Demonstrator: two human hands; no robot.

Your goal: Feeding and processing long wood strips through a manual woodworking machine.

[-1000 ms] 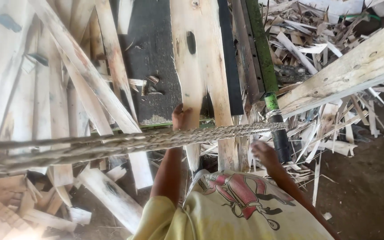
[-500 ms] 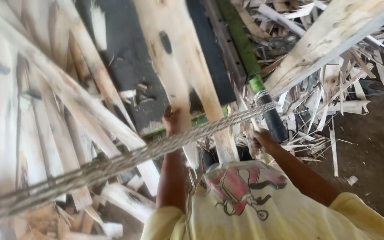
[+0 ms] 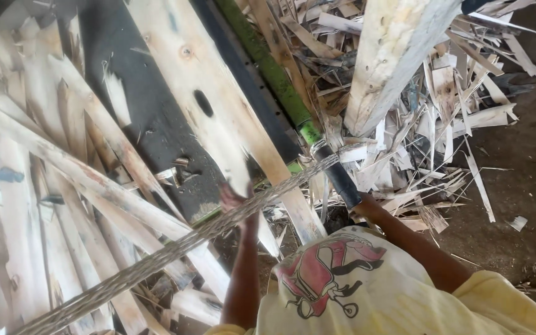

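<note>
Rope (image 3: 156,260) hides left hand (image 3: 234,200) fingers; plank (image 3: 218,118) top cut off.

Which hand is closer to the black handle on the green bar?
The right hand. It sits at the lower end of the black handle, apparently touching it. The left hand is farther off, on the near end of the pale plank.

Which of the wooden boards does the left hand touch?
The left hand touches the wide pale board with a dark oval knot, lying over the black surface.
</note>
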